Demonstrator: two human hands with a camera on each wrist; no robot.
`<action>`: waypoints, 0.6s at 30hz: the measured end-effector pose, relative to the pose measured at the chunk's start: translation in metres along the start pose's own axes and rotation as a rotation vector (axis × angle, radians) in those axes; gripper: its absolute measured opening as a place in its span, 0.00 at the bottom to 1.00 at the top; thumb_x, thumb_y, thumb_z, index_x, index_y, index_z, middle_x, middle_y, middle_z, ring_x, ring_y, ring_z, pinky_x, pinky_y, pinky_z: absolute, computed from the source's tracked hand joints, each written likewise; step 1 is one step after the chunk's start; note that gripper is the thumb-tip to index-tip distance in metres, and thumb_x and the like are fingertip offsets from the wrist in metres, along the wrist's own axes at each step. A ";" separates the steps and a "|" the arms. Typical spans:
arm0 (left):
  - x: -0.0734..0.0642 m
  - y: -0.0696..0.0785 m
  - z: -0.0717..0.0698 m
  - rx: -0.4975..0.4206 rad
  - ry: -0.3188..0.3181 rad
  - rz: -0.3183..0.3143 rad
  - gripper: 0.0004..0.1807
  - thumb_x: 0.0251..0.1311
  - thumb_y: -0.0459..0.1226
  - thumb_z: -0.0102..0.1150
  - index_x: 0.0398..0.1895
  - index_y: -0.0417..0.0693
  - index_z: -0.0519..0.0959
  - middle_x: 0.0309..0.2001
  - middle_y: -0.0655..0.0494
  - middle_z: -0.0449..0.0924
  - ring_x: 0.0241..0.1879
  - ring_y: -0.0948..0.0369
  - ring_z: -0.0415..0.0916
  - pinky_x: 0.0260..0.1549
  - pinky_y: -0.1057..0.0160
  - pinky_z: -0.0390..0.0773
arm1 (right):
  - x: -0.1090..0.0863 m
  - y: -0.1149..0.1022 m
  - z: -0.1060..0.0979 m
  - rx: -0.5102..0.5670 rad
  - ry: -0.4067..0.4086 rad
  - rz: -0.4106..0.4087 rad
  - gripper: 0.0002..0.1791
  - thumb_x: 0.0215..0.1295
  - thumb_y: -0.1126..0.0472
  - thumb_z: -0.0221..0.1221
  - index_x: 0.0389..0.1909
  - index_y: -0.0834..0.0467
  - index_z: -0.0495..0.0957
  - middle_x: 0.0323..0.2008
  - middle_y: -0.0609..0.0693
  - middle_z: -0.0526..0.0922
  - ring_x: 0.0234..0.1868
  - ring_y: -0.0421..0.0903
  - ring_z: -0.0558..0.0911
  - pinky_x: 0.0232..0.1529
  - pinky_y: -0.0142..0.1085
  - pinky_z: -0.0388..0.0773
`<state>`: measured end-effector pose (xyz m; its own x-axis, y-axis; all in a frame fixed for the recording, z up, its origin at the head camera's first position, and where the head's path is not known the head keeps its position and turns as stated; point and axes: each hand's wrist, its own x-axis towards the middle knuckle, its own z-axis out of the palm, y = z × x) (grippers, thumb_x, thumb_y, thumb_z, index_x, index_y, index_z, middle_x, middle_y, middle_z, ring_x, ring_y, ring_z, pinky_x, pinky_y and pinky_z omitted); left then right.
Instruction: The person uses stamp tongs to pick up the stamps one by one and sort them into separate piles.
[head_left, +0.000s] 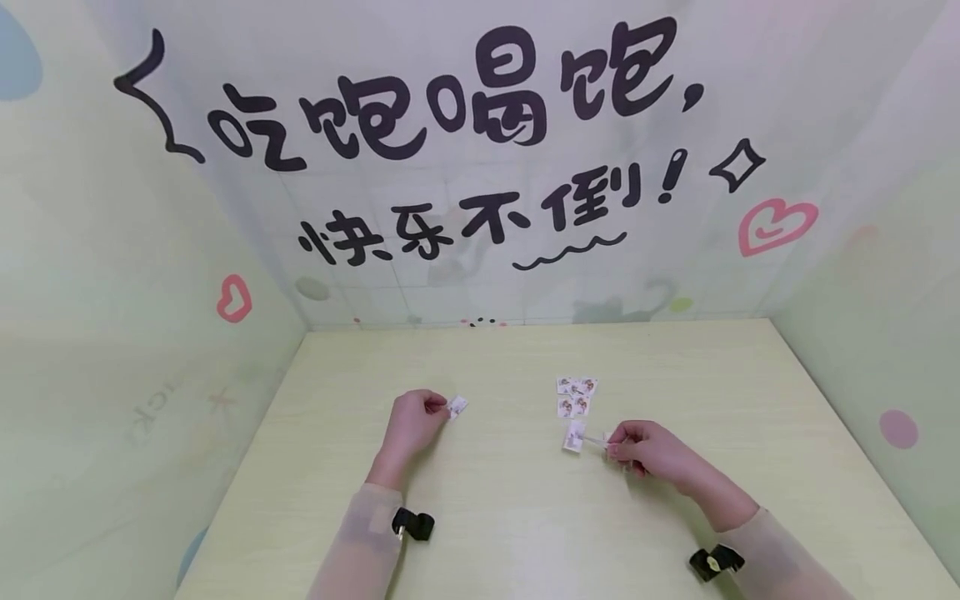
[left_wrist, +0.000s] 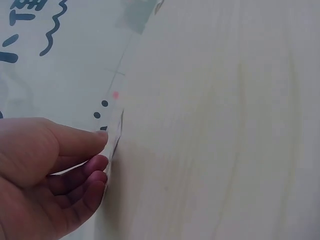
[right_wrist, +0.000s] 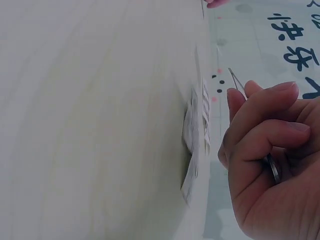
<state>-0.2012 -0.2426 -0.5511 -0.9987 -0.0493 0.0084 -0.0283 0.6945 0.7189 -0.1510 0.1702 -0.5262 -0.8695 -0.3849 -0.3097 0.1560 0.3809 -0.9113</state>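
My left hand (head_left: 417, 421) pinches the edge of a small printed paper piece (head_left: 458, 407) at the left of the table. From the left wrist, that paper (left_wrist: 119, 130) appears as a thin, slightly bent edge by the fingertips. My right hand (head_left: 651, 450) grips slim metal tweezers (right_wrist: 236, 79), with their tips pointing away from the fingers. In the head view the tweezers' tips reach a second printed piece (head_left: 573, 436). Another piece lies partly hidden beneath the right hand. Just beyond, several small picture pieces (head_left: 574, 407) lie close together, some overlapping.
The pale wood-grain table (head_left: 495, 517) meets a printed back wall (head_left: 450, 292) with large dark lettering. Side walls (head_left: 885, 350) rise along both edges. Black camera bands (head_left: 414, 524) sit on both sleeved wrists.
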 end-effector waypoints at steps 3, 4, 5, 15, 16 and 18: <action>0.005 0.000 0.002 0.034 -0.004 -0.004 0.06 0.63 0.30 0.73 0.42 0.38 0.88 0.36 0.52 0.86 0.37 0.57 0.82 0.42 0.54 0.84 | -0.006 0.004 -0.011 -0.001 0.007 -0.001 0.08 0.77 0.64 0.59 0.45 0.68 0.79 0.28 0.50 0.76 0.23 0.43 0.70 0.26 0.34 0.69; 0.005 0.000 0.003 0.044 -0.004 -0.006 0.05 0.63 0.29 0.73 0.41 0.38 0.88 0.35 0.52 0.86 0.37 0.57 0.82 0.42 0.54 0.84 | -0.007 0.005 -0.015 0.001 0.011 0.004 0.08 0.77 0.64 0.59 0.45 0.68 0.79 0.27 0.50 0.76 0.23 0.43 0.70 0.26 0.33 0.68; 0.006 0.000 0.003 0.051 -0.004 -0.008 0.05 0.63 0.29 0.73 0.40 0.38 0.89 0.35 0.52 0.86 0.37 0.57 0.82 0.42 0.53 0.84 | -0.009 0.007 -0.018 0.000 0.013 0.004 0.08 0.78 0.64 0.59 0.45 0.68 0.79 0.27 0.50 0.75 0.23 0.43 0.70 0.26 0.33 0.68; 0.009 0.002 0.004 0.061 -0.009 -0.014 0.03 0.62 0.28 0.73 0.38 0.38 0.89 0.33 0.53 0.86 0.35 0.57 0.81 0.41 0.54 0.83 | -0.021 0.018 -0.039 0.016 0.075 0.045 0.09 0.78 0.64 0.59 0.48 0.68 0.79 0.32 0.51 0.78 0.24 0.41 0.69 0.25 0.32 0.67; 0.009 0.002 0.004 0.057 -0.008 -0.020 0.03 0.62 0.28 0.73 0.38 0.39 0.89 0.33 0.53 0.85 0.35 0.57 0.81 0.41 0.54 0.83 | -0.022 0.019 -0.040 0.013 0.079 0.047 0.10 0.78 0.64 0.59 0.48 0.69 0.79 0.32 0.51 0.78 0.24 0.41 0.69 0.25 0.32 0.67; 0.009 0.002 0.005 0.047 -0.010 -0.029 0.03 0.62 0.28 0.73 0.38 0.39 0.89 0.33 0.54 0.85 0.35 0.58 0.81 0.42 0.54 0.83 | -0.024 0.020 -0.043 0.012 0.087 0.054 0.10 0.78 0.64 0.59 0.49 0.69 0.79 0.32 0.51 0.78 0.24 0.41 0.70 0.25 0.32 0.67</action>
<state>-0.2100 -0.2387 -0.5531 -0.9978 -0.0628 -0.0197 -0.0592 0.7258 0.6853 -0.1469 0.2239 -0.5254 -0.8972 -0.2890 -0.3340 0.2089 0.3886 -0.8974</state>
